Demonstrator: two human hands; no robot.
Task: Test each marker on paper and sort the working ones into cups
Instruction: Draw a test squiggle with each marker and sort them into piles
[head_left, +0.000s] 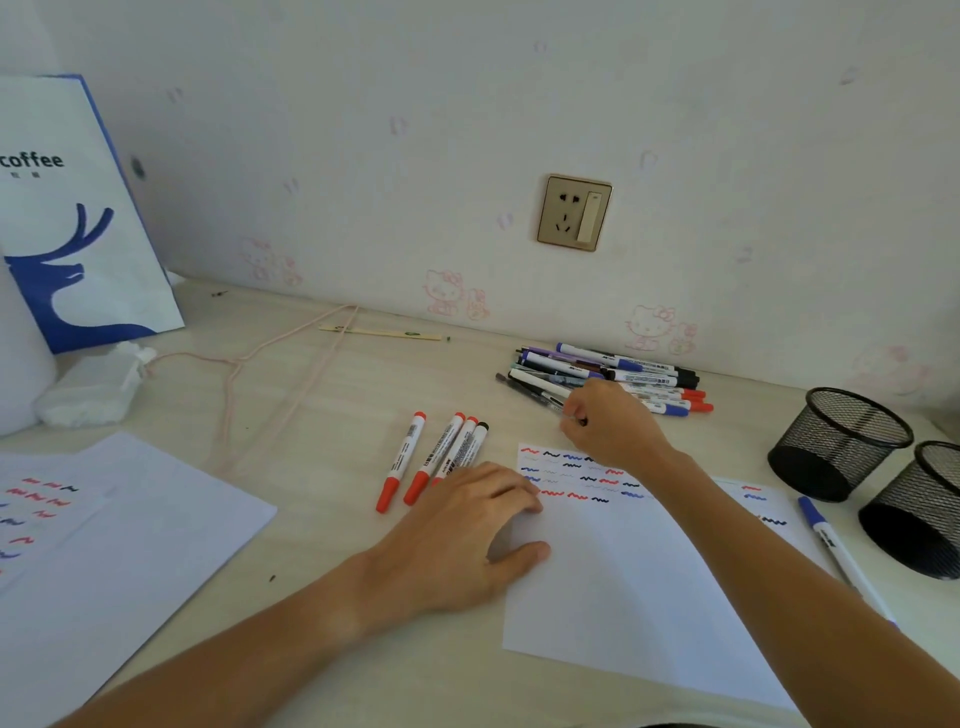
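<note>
Pressing flat, left hand (470, 540) pins paper (623, 582) edge; right hand (610, 426) curled (grasp unclear) beside marker pile (613, 376)

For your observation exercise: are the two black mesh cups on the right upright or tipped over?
Tipped. Both mesh cups lean, their open mouths tilted toward the wall. Whether any markers are inside cannot be told.

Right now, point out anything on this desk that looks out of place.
Both black mesh cups look empty, yet one blue-capped marker lies alone beside them, half on the test paper. A pink cord also trails loosely across the desk near the wall.
</note>
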